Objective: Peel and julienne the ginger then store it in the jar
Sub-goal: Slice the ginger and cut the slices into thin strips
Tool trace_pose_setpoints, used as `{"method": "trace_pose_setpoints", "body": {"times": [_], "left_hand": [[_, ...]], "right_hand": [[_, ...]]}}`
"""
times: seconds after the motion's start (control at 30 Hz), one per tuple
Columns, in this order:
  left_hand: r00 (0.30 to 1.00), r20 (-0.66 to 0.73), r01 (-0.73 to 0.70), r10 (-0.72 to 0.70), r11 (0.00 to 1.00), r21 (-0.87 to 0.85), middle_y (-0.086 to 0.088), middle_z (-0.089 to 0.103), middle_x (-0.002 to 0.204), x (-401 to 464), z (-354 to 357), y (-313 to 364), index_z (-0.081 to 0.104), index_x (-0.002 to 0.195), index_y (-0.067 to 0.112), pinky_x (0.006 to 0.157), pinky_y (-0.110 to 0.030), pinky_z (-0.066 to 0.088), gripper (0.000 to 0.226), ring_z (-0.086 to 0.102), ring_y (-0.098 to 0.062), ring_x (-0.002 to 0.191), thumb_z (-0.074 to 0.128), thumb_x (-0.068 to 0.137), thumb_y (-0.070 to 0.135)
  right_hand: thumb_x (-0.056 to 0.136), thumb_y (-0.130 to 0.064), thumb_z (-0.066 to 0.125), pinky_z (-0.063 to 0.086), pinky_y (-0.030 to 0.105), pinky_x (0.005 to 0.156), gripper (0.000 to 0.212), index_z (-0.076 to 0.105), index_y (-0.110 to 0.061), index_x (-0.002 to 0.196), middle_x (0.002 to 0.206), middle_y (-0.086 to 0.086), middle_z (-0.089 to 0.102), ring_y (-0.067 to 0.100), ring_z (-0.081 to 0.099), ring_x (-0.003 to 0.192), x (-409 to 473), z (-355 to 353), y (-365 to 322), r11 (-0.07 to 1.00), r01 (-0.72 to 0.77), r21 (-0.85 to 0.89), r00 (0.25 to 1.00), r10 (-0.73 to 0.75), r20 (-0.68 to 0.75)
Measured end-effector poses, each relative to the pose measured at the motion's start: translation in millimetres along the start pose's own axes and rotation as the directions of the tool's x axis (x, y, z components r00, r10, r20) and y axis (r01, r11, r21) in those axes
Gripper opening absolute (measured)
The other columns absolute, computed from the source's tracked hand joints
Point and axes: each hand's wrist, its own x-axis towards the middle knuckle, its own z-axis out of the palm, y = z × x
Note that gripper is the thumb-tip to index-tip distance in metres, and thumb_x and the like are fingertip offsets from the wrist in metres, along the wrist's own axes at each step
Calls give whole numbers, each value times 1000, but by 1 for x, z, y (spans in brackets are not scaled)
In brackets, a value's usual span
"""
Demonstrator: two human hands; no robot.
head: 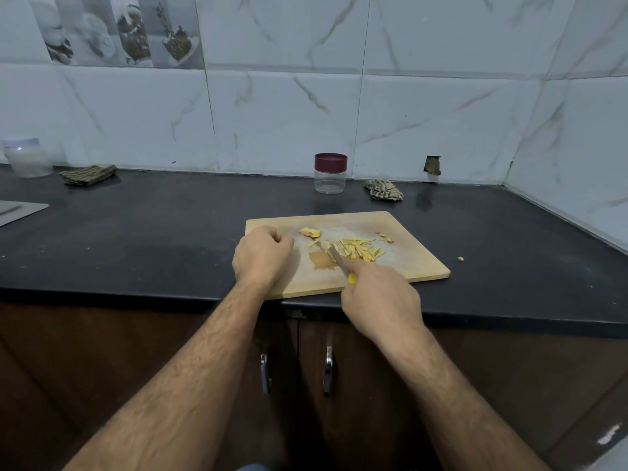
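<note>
A wooden cutting board lies on the black counter. On it sits a pile of yellow ginger strips, with a larger uncut ginger piece to the left and small scraps to the right. My right hand grips a yellow-handled knife, its blade pointing into the left edge of the strips. My left hand rests curled on the board's left side, holding nothing visible. A clear jar with a maroon lid stands closed behind the board.
A crumpled checked cloth lies right of the jar, another folded cloth far left beside a clear plastic container. One ginger bit lies on the counter right of the board. Cabinet doors with handles sit below the counter edge.
</note>
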Motion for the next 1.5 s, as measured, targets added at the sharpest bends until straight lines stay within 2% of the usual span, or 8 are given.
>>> {"method": "trace_pose_setpoints", "body": {"times": [0.17,0.37,0.57,0.7,0.87,1.07,1.2,1.5], "left_hand": [[1000,-3,14,-14,1000,15,5,60,67,-3,-2,3,59,66,18,50,-26,31,29,54,-14,66,57,91,33],[1000,3,-7,7,1000,-1,6,63,70,-6,-3,4,63,69,18,55,-28,34,34,56,-17,71,57,93,41],[1000,9,-15,15,1000,12,6,64,71,-5,-3,3,65,71,18,59,-28,37,34,59,-17,75,58,94,42],[1000,6,-22,22,1000,8,7,62,67,-7,-4,4,61,66,19,53,-27,33,36,55,-11,68,58,94,41],[1000,4,-21,21,1000,9,6,62,68,-7,-4,4,62,67,19,54,-27,34,35,57,-15,70,58,94,41],[999,24,-45,44,998,51,8,62,72,-7,-4,5,66,75,20,58,-28,35,32,56,-15,75,56,95,43],[998,45,-56,52,995,78,10,62,73,-3,-2,4,65,76,23,61,-29,39,29,59,-15,78,56,94,44],[994,108,-30,24,998,60,8,67,83,11,-4,10,67,79,23,65,-29,43,23,62,-16,85,59,94,38]], "right_hand": [[90,-17,47,40,32,72,58,44,-37,145,118,-1,65,25,58,109,11,-1,-16,998,39,44,999,-40,17],[87,-11,49,37,29,71,53,53,-28,138,115,3,65,26,58,109,33,11,-38,997,50,59,997,-53,56],[86,-9,49,38,30,68,36,61,-20,119,108,2,65,25,52,89,37,4,-18,998,-60,33,996,57,64],[86,-9,47,38,30,69,53,53,-25,136,115,2,65,26,57,106,29,3,-8,996,-66,59,998,65,12],[87,-12,50,38,29,70,49,56,-29,133,116,-1,65,24,58,107,27,6,-17,999,-12,32,1000,12,15],[89,-12,47,38,29,69,54,51,-30,139,114,0,65,26,58,107,23,2,0,997,-68,20,997,69,-36],[89,-15,47,40,29,69,57,47,-35,143,117,-2,65,24,58,109,23,0,-3,998,6,58,999,-4,-36],[86,-10,46,37,30,64,51,54,-29,133,93,-2,57,24,51,88,26,-4,6,998,-21,55,1000,22,-15]]}}
